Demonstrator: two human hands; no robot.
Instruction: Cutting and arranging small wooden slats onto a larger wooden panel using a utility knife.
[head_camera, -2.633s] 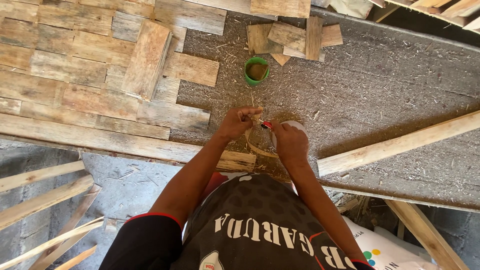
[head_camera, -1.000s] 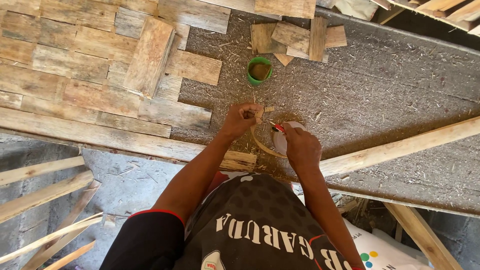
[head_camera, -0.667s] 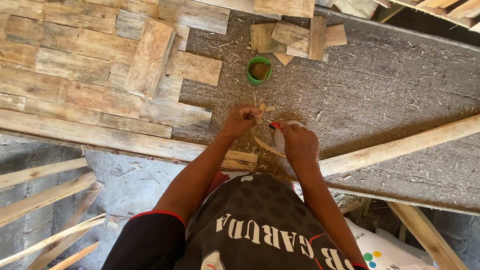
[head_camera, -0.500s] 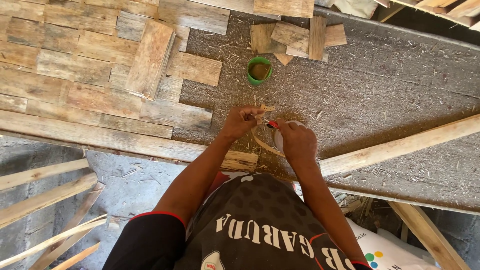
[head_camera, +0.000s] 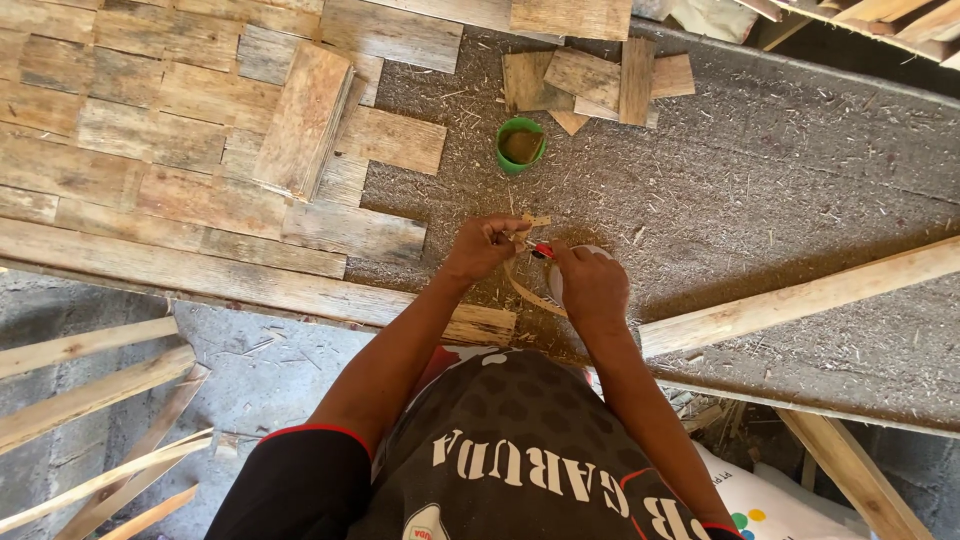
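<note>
Both hands meet over the middle of the bench (head_camera: 760, 170), the left hand (head_camera: 482, 247) just beside the right hand (head_camera: 592, 285), a thin wood strip (head_camera: 527, 290) between them. A small cup (head_camera: 521, 145) stands behind them. Short boards (head_camera: 590, 80) lie behind the cup. Planks (head_camera: 150, 150) cover the bench's left part. A long batten (head_camera: 800, 300) lies to the right.

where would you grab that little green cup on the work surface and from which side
Take the small round green cup by its rim and outer wall, coming straight down from above. It stands upright with its open mouth up, and brownish stuff fills the inside, so a grip around the outside looks safest. The near side is free; the stacked wooden offcuts crowd its far side.
</note>
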